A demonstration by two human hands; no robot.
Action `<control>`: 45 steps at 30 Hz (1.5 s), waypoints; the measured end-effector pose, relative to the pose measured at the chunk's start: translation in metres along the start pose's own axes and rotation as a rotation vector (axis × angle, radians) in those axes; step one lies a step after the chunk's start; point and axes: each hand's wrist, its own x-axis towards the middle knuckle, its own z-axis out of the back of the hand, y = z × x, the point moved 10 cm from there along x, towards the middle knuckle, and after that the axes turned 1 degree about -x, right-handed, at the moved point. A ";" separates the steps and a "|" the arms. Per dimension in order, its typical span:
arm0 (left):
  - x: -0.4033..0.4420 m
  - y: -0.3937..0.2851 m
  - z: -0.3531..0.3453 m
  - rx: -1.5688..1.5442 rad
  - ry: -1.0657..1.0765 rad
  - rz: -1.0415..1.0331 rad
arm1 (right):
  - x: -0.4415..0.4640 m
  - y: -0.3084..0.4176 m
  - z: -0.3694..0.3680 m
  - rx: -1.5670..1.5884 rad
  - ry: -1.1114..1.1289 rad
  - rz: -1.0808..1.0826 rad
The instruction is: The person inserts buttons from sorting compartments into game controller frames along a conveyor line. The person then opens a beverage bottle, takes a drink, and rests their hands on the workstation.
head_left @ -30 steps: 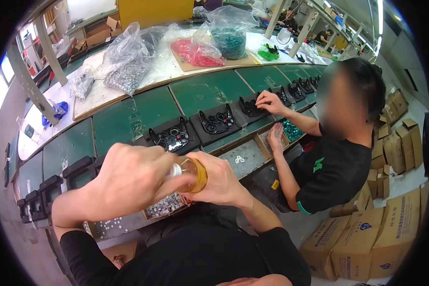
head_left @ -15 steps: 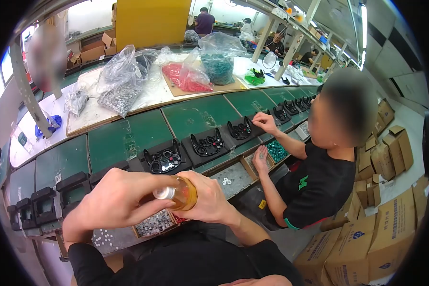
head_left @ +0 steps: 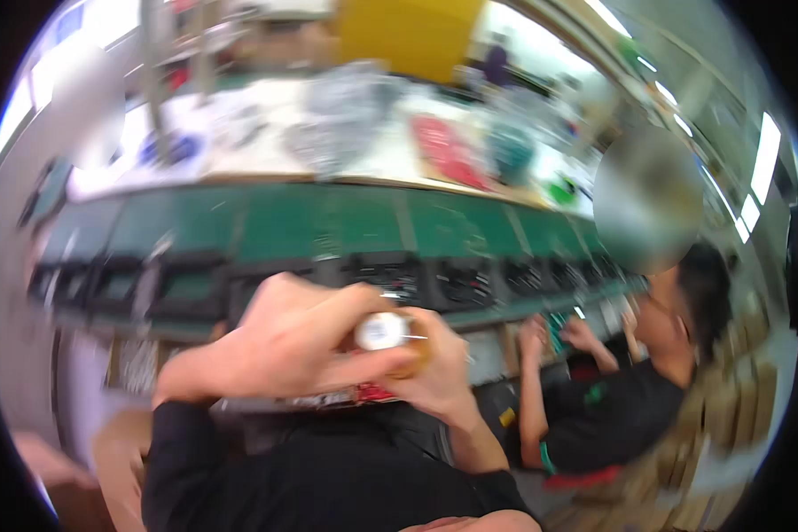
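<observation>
Close in front of my chest I hold a bottle (head_left: 414,353) with amber contents, its white cap (head_left: 381,331) tilted up toward me. My left hand (head_left: 288,341) has thumb and fingers closed around the capped end. Wrapped about the bottle's body is my right hand (head_left: 439,368). Motion blur hides the exact finger contact. Just beyond my hands, black game controller parts (head_left: 390,277) sit in dark holders along the green conveyor line. Red small parts (head_left: 372,392) show below my hands.
To my right a co-worker in a black shirt (head_left: 625,412) works with raised hands near a bin of green parts (head_left: 557,332). Empty-looking black holders (head_left: 186,285) line the belt at left. Behind it, a white table (head_left: 266,151) carries bags, including red parts (head_left: 448,151).
My view has swung, blurring the scene and shifting the bench. The bottle's cap now faces me more directly, with both hands still around the bottle. The co-worker's hands have drawn back from the controllers.
</observation>
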 end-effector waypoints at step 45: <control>-0.172 0.101 0.025 -0.487 -0.822 0.536 | 0.058 0.064 -0.031 0.351 0.096 0.470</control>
